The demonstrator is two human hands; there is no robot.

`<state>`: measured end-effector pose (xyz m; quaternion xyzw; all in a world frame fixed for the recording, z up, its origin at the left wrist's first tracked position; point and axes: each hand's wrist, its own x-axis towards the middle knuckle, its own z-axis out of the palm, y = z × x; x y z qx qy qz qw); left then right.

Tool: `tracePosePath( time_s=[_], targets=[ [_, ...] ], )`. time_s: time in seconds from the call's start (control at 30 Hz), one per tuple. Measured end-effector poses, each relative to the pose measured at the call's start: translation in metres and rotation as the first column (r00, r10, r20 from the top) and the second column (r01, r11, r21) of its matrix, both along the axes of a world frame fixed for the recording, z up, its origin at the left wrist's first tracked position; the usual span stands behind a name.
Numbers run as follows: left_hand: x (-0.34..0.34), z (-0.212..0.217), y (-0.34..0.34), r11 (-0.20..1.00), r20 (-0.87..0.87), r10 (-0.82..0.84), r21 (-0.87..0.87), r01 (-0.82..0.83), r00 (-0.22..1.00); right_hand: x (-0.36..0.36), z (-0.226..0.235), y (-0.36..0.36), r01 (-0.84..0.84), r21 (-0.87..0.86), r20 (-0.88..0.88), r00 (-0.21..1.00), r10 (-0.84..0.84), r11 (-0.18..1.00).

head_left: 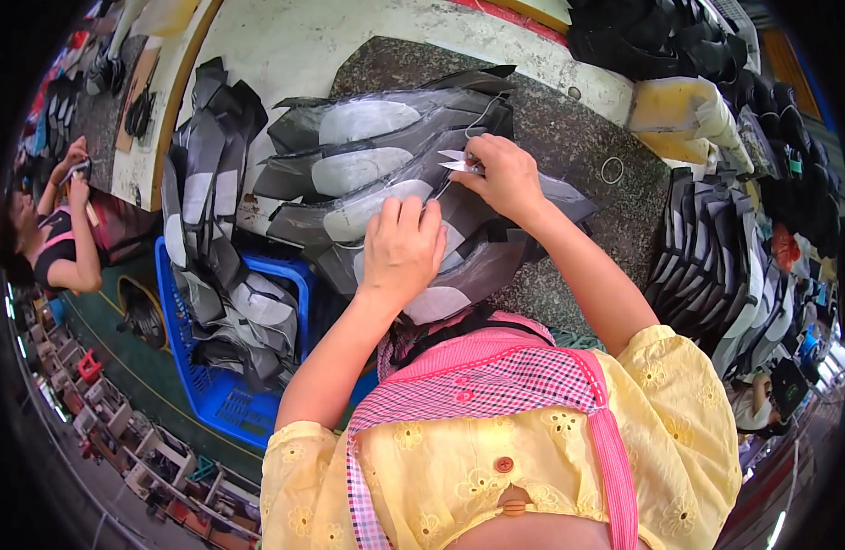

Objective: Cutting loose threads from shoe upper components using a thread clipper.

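Observation:
Black curved sheet pieces with pale grey patches, like shoe-upper parts (367,124), lie overlapped in a bundle on the worktable before me. My right hand (503,174) is closed around small metal scissors (459,162), their blades parted and pointing left over the bundle. A thin pale cord (484,114) runs across the pieces and passes under my right hand. Low on the bundle, my left hand (399,247) is closed, fingers bent and pressed together. The cord shows beside its fingertips and appears pinched there; the fingertips are partly hidden.
A dark speckled board (569,137) covers part of the worktable, with a cord loop (612,170) on it. More pieces hang over a blue crate (234,417) at left. Stacked pieces (702,247) stand at right, near a yellowish foam block (670,115). Another person (69,229) works at far left.

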<state>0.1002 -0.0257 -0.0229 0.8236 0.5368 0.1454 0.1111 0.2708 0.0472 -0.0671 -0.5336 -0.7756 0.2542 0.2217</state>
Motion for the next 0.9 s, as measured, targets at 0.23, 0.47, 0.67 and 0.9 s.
tracePosePath(
  time_s=[0.23,0.47,0.67,0.9],
  targets=[
    [0.008,0.003,0.022,0.999,0.04,0.006,-0.032,-0.005,0.999,0.023,0.012,0.01,0.366,0.269,-0.444,0.868,-0.222,0.891],
    [0.019,-0.009,0.024,0.995,-0.027,0.1,0.022,-0.099,0.995,0.038,0.023,-0.025,0.169,-0.341,-0.088,0.974,-0.21,0.925],
    [0.023,-0.012,0.026,0.989,0.008,0.148,0.005,-0.148,0.989,0.04,-0.002,-0.019,0.183,-0.434,-0.138,0.954,-0.266,0.882],
    [0.024,-0.01,0.025,0.984,0.009,0.175,-0.037,-0.175,0.984,0.043,-0.013,-0.012,0.219,-0.417,-0.229,0.914,-0.335,0.882]
  ],
)
